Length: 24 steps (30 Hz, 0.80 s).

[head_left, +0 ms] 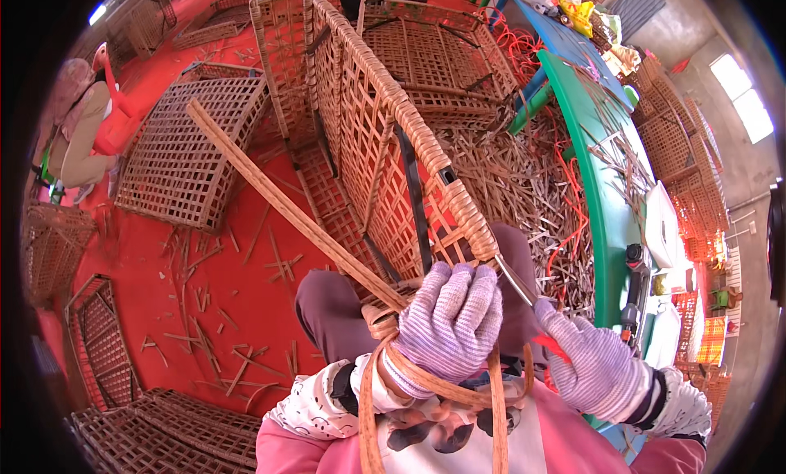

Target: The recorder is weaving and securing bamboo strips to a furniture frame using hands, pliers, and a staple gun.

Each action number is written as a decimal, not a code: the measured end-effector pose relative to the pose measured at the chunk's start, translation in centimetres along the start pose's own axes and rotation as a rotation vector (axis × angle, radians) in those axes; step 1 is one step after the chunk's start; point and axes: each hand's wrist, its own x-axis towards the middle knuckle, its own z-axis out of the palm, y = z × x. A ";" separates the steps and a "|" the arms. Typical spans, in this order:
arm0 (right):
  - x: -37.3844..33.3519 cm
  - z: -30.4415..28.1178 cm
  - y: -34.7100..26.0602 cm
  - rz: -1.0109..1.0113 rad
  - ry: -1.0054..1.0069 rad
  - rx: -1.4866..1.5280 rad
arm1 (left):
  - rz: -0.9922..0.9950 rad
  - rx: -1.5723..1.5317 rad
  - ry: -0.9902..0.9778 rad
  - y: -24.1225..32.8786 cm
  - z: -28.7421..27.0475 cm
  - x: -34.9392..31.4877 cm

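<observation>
A large open woven basket (372, 138) with a thick wrapped rim stands tilted between my knees. Gloved in pale purple, my left hand (450, 322) curls its fingers over the near corner of the basket, where the rim ends. A long flat brown weaving strip (286, 202) runs from beside this hand to the upper left, and strip loops hang around the wrist. My right hand (589, 363), gloved too, is closed on an awl-like tool (516, 281) with a slim metal shaft and red handle. Its tip meets the rim by my left fingers.
A green table (602, 228) with loose strips stands at the right, a blue table (565, 32) beyond it. Strip scraps (508, 187) pile beneath. Another basket (192, 146) lies on the red floor (246, 286). A seated person (78, 130) is at the far left.
</observation>
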 end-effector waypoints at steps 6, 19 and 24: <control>1.2 -2.7 -1.7 0.012 -0.138 -0.167 | -0.023 0.014 0.038 -0.2 0.0 -0.2; 1.1 -0.3 -2.1 0.027 0.003 -0.139 | -0.005 0.068 0.037 -0.2 0.0 -0.5; 3.0 -4.5 -2.2 -0.036 -0.188 -0.188 | 0.008 0.020 0.054 -0.3 0.0 -0.5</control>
